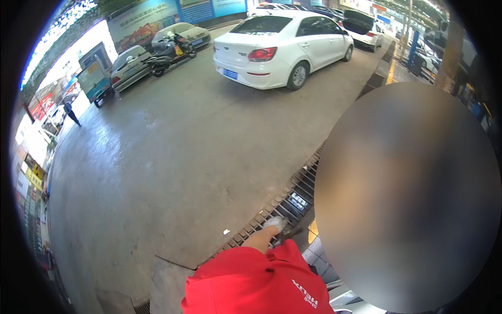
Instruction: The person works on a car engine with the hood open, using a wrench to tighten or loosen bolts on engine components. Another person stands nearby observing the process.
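Note:
An arm in a red sleeve (230, 277) comes up from the lower edge, and I take it for my left. At its end my left hand (261, 239) is small and partly covered. A pale grey-white thing (275, 224), perhaps a glove or a cloth, lies over or in its fingers, so their pose is unclear. Close beside it is a dark object (292, 234) that I cannot make out. Under the hand in view runs a metal floor grating (251, 228). My right hand does not show; a large blurred oval hides the right side.
A white sedan (266, 52) stands on the concrete floor (172, 152) ahead. Far left are a motorcycle (166, 56), parked cars, a small teal cargo vehicle (95, 81) and a person walking (71, 112). A white car with its boot raised (363, 31) stands behind. Pale tiles (317, 251) border the grating.

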The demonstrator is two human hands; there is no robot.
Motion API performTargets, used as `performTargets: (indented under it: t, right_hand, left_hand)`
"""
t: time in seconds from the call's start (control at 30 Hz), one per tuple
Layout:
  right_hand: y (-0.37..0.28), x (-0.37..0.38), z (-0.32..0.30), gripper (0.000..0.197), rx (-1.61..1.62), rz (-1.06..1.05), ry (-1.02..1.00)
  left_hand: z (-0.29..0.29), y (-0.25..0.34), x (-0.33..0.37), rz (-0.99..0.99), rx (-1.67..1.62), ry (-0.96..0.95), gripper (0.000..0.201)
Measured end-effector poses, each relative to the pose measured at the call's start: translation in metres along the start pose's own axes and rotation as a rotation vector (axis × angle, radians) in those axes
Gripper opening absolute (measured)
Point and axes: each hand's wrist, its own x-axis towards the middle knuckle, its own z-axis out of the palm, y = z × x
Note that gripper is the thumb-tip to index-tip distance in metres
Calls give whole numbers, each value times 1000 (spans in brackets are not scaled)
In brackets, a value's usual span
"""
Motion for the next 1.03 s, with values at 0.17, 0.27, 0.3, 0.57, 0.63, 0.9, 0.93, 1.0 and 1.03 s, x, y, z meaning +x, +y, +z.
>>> performTargets:
  t: [0.17, 0.27, 0.3, 0.57, 0.63, 0.9, 0.93, 1.0, 1.03]
  right_hand:
    - [3, -30, 16, 32, -147, 58, -97]
    - [-9, -36, 27, 33, -263, 147, -197]
    - [-13, -35, 29, 34, -279, 178, -254]
    - [-16, -40, 67, 32, -29, 364, -114]
    - [-13, -55, 70, 28, -61, 364, -212]
    - [-73, -192, -6, 29, 498, 258, 538]
    - [-84, -210, -25, 29, 562, 349, 531]
    - [-83, -233, -25, 33, 721, 497, 610]
    - [-81, -245, -36, 36, 747, 630, 574]
  left_hand:
    - [24, -132, 40, 28, 444, 28, 58]
    - [23, -153, 73, 198, 309, -78, 46]
    - [25, -142, 79, -28, -135, -220, 49]
    - [46, -16, 93, 23, -122, -105, 69]
    - [64, 30, 97, 94, -152, -165, 73]
    - [73, 153, 78, 314, -78, -446, 74]
    - [76, 164, 67, 355, -68, -434, 72]
    - [92, 177, 71, 250, -269, -584, 76]
    - [103, 183, 68, 258, -258, -604, 76]
